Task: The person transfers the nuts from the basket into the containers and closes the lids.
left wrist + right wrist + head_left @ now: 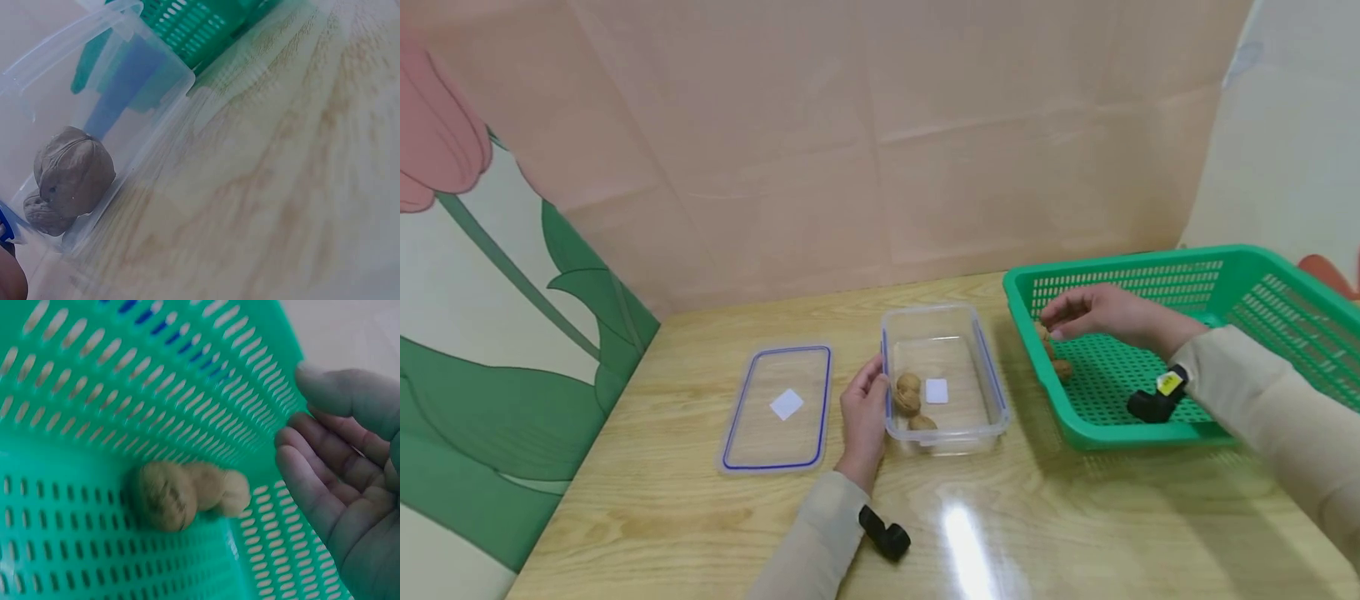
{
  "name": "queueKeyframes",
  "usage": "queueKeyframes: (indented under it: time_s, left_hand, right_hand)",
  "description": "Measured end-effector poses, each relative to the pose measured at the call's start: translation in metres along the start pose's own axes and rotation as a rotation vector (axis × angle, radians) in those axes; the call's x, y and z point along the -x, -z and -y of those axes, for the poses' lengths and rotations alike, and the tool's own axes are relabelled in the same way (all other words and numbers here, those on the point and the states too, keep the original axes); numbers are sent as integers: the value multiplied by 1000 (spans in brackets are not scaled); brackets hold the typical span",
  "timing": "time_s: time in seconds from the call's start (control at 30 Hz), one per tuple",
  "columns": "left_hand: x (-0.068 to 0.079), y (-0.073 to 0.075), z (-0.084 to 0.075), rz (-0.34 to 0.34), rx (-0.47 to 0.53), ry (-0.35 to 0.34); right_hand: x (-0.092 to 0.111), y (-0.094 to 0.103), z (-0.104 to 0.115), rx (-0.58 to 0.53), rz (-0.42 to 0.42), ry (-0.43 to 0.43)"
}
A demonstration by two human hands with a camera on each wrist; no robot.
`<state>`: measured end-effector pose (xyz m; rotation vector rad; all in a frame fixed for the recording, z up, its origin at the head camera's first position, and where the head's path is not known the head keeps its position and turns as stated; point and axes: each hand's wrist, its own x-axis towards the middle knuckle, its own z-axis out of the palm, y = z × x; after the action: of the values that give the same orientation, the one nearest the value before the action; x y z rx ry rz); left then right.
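A clear lid [778, 437] with a white label [786, 404] lies left on the desk [647, 433]. A narrow strip separates it from the left hand [862, 408], fingers resting along the clear container [955, 434]. Walnuts [907, 396] sit inside, left of another white label [936, 391]. Past a desk gap, the green basket [1138, 435] holds more walnuts [1062, 370] by its left wall; the right hand [1097, 312] hovers there, empty, fingers loosely bent. The yellow tag [1169, 383] at that wrist is too small to read.

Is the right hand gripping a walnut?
No, the right wrist view shows the right hand empty, with the walnuts lying apart from it in the green basket.
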<state>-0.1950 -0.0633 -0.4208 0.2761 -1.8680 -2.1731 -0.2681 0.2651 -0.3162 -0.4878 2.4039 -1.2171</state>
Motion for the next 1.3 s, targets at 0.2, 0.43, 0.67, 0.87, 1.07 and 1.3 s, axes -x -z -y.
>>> queueKeyframes:
  time_s: [0.2,0.43,0.67,0.87,1.07,1.3]
  left_hand:
    - [0,0,-2,-5,-21,-13]
    - [-1,0,-1,-11,-6,-7]
    - [0,-1,1,-8,19,-2]
    - [1,-1,1,-15,23,3]
    - [2,0,-1,1,6,-2]
    - [1,0,-1,6,26,5]
  right_hand:
    - [-5,4,-13,2,78,8]
    - [-12,1,-28,20,188,-23]
    - [-13,0,-37,89,242,-13]
    - [-14,-2,-44,126,279,3]
    - [-14,-5,-46,146,305,-7]
    - [-14,-4,-45,122,318,-20]
